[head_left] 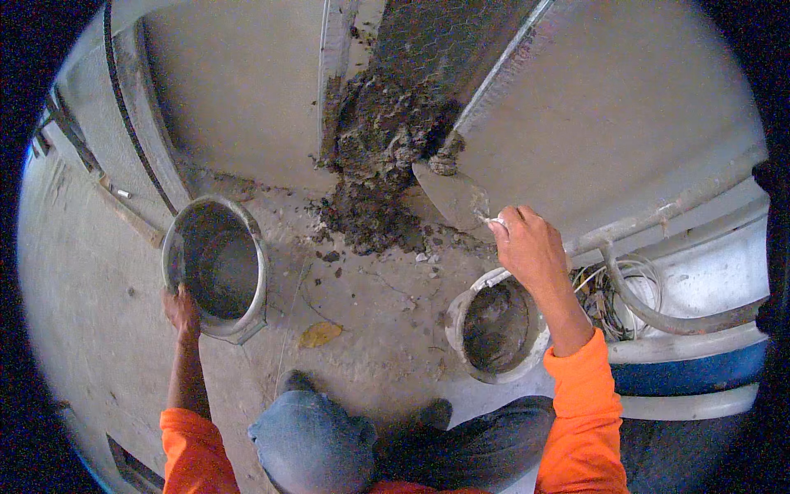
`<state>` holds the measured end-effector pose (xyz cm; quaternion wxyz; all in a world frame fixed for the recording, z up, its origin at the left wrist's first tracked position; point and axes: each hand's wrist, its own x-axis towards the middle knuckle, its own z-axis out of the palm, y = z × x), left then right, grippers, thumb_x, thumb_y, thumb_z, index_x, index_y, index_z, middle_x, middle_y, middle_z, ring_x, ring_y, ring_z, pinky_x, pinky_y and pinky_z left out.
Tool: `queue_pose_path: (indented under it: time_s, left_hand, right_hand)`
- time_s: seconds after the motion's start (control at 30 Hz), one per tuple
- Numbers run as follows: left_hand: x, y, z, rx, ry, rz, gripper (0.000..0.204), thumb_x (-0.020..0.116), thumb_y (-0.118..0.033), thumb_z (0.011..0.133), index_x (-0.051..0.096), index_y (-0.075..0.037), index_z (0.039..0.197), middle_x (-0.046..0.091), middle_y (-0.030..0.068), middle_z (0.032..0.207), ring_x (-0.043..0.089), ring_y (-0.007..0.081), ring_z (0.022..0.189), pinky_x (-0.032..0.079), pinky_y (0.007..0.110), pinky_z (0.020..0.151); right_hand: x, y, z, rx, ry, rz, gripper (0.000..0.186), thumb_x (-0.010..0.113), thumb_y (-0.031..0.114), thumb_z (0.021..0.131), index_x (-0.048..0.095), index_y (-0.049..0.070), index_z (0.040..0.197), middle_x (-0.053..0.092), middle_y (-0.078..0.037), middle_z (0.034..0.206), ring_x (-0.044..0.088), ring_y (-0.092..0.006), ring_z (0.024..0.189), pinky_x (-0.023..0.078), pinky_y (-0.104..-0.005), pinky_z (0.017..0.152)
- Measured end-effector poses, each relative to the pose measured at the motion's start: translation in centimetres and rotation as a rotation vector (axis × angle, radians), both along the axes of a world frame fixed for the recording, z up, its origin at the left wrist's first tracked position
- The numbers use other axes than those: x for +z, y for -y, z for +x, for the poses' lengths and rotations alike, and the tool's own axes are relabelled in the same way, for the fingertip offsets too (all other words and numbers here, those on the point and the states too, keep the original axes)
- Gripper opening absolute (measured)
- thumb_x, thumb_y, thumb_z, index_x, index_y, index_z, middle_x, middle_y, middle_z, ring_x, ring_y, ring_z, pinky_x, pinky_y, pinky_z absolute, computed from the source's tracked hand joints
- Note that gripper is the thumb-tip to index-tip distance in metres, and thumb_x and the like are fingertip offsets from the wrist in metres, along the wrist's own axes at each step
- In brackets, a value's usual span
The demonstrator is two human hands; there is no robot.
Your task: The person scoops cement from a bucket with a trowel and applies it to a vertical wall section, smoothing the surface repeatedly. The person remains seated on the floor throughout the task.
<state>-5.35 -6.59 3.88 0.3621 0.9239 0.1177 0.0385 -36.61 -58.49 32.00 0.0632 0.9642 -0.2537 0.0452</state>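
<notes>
My right hand is closed on the handle of a pointed trowel, its blade up against a dark, lumpy pile of wet mortar in the gap between two smooth grey wall faces. Loose mortar spills onto the floor below the gap. My left hand grips the rim of a bucket on the left, which looks nearly empty, with dark residue inside. A second bucket with grey material in it stands beside my right forearm.
A bent metal pipe, coiled cables and a blue, white-rimmed container are at the right. A wooden bar and a black cable run along the left. A yellow leaf lies on the floor in front of my bent knees.
</notes>
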Motion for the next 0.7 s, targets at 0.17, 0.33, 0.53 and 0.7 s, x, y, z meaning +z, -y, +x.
queue_pose_path:
  time_s: [0.17,0.33,0.53,0.7]
  left_hand:
    - [0.7,0.3,-0.3,-0.011,0.028,0.011,0.048,0.061,-0.032,0.091,0.056,0.004,0.122,0.064,0.0252,0.116,0.062,0.04,0.108,0.047,0.047,0.092]
    - [0.7,0.2,-0.1,0.05,-0.097,-0.077,0.05,0.062,-0.034,0.09,0.056,0.004,0.121,0.065,0.027,0.114,0.063,0.0419,0.106,0.047,0.047,0.092]
    - [-0.2,-0.2,0.4,0.088,-0.096,0.009,0.053,0.062,-0.037,0.089,0.056,0.007,0.119,0.064,0.0299,0.115,0.063,0.0442,0.107,0.047,0.048,0.093]
    - [-1.6,-0.7,0.8,0.058,0.003,-0.049,0.052,0.062,-0.036,0.09,0.056,0.007,0.118,0.064,0.0299,0.114,0.062,0.0454,0.106,0.047,0.048,0.093]
  right_hand:
    - [2.2,-0.3,0.2,-0.018,0.004,0.043,0.027,0.066,0.028,0.092,0.067,0.001,0.097,0.068,-0.021,0.096,0.066,-0.0426,0.088,0.053,-0.0508,0.077]
    - [3.0,0.1,-0.1,0.008,0.001,0.066,0.027,0.066,0.027,0.091,0.067,0.001,0.094,0.068,-0.022,0.094,0.066,-0.0439,0.089,0.052,-0.0514,0.078]
    - [3.8,0.0,0.0,-0.041,-0.001,0.075,0.025,0.067,0.027,0.09,0.068,0.002,0.094,0.069,-0.021,0.095,0.065,-0.0426,0.09,0.052,-0.0504,0.08]
    - [4.6,1.0,-0.6,0.008,0.115,0.06,0.024,0.068,0.027,0.09,0.068,0.003,0.095,0.068,-0.02,0.095,0.066,-0.0415,0.088,0.051,-0.0494,0.078]
